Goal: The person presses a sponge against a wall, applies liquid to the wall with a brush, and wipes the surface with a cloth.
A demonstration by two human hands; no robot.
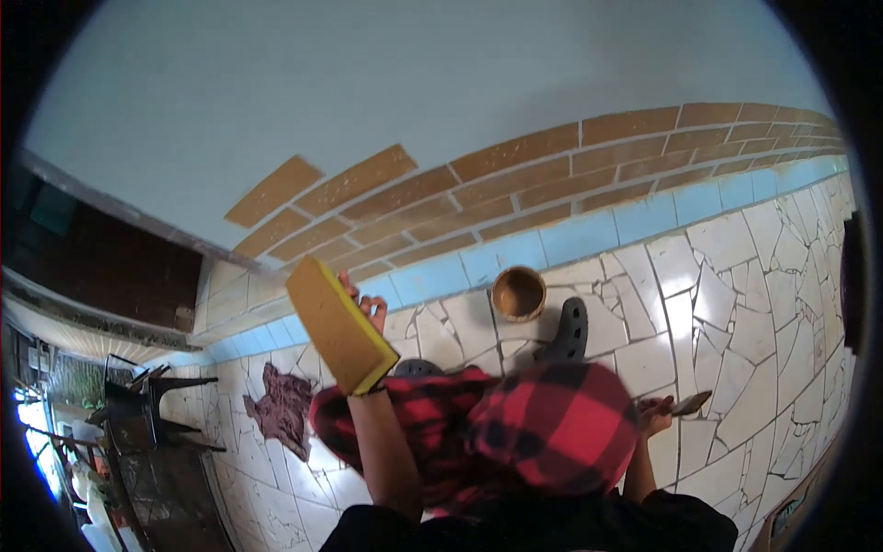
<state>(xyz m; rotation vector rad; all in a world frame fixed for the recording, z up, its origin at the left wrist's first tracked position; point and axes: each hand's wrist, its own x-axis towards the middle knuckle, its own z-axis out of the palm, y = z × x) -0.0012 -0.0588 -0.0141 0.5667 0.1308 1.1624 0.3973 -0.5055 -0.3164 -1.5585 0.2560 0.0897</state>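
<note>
My left hand (373, 308) is closed around a thick yellow sponge block (336, 322), its fingers curled at the far edge. The block's broad face is coated in brown and tilts up toward me. Low at the right, beside my knee, my right hand (655, 419) grips a paintbrush (692, 403) with brownish bristles pointing right. A round bowl (519, 294) with brown paint inside stands on the floor near the wall. On the pale wall (441, 83), rows of brown brick shapes (515, 152) run rightward, stepping down at their left end.
Light blue tiles (579, 237) line the wall's base above a cracked-pattern tile floor (727, 340). A dark crumpled cloth (280, 405) lies at the left. Beyond it are a dark chair (152, 414) and a doorway (101, 248). My grey clog (566, 333) is beside the bowl.
</note>
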